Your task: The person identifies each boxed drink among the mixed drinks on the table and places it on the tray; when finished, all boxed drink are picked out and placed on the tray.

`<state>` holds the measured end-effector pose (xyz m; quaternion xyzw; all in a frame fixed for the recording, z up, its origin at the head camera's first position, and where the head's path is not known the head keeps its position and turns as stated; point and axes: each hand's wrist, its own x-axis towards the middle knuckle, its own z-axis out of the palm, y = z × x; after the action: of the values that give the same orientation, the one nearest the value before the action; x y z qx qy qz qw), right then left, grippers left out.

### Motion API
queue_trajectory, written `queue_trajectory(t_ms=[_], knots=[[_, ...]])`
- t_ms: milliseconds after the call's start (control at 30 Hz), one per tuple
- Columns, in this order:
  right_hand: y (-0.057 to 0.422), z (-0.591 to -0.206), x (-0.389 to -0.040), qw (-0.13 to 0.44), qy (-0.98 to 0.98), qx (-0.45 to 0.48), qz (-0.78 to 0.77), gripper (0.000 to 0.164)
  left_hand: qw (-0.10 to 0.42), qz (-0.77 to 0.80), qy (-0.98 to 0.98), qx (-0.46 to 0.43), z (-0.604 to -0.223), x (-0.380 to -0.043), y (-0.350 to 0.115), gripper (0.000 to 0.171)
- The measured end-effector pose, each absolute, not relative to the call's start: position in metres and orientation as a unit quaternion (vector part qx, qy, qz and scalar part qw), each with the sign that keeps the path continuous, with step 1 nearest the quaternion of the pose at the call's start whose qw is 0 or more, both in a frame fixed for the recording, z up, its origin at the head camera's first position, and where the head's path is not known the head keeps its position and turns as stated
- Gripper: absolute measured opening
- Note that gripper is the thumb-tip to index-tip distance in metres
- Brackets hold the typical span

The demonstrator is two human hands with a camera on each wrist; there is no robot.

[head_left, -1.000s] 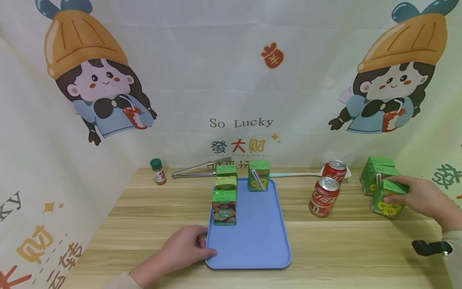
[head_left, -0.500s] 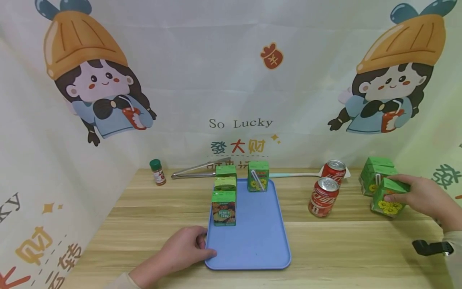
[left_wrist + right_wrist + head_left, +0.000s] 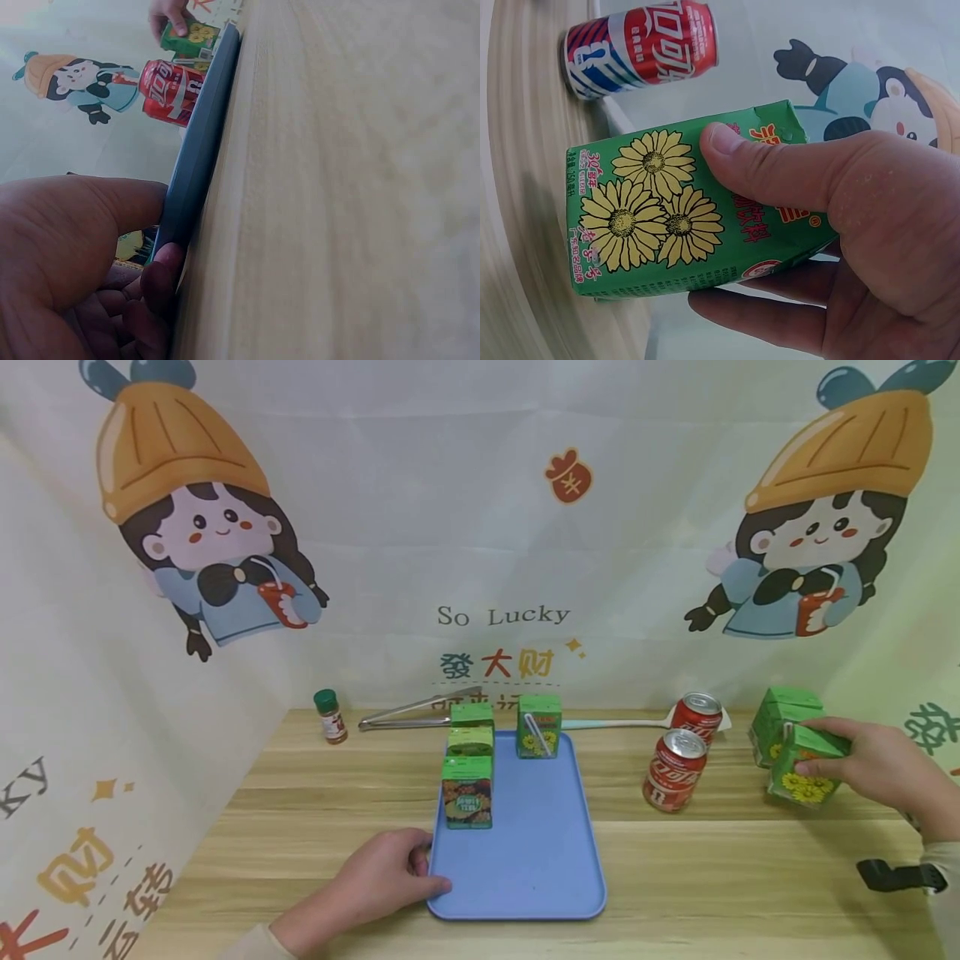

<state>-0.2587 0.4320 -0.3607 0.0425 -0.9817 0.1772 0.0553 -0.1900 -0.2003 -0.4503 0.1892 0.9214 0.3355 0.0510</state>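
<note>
A: Where's the drink carton [image 3: 802, 787]?

B: Far right, just in front of two more cartons [image 3: 782, 714]. The right hand [image 3: 888, 768] grips it, fingers [image 3: 761, 316] spread only its width. Its base may clear the tabletop [image 3: 712, 885]; hard to tell.

A: And the left hand [image 3: 390, 868]?

B: Pinching the tray [image 3: 540, 868] by its rim.

A: Risks?

B: A low leftward swing could topple the front can [image 3: 673, 777].

A: Other views?

B: The left wrist view shows a fingertip [image 3: 163, 281] low against that rim, hidden from the head view.
</note>
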Motion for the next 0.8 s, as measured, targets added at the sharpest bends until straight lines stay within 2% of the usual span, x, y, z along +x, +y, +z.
queue_trajectory(t_ms=[567, 800], knots=[[0.422, -0.344, -0.257, 0.064, -0.983, 0.057, 0.164, 0.083, 0.048, 0.337, 0.921, 0.19, -0.449, -0.19, -0.198, 0.034], [0.417, -0.338, -0.262, 0.046, -0.984, 0.067, 0.157, 0.085, 0.053, 0.338, 0.921, 0.187, -0.447, -0.189, -0.199, 0.034]])
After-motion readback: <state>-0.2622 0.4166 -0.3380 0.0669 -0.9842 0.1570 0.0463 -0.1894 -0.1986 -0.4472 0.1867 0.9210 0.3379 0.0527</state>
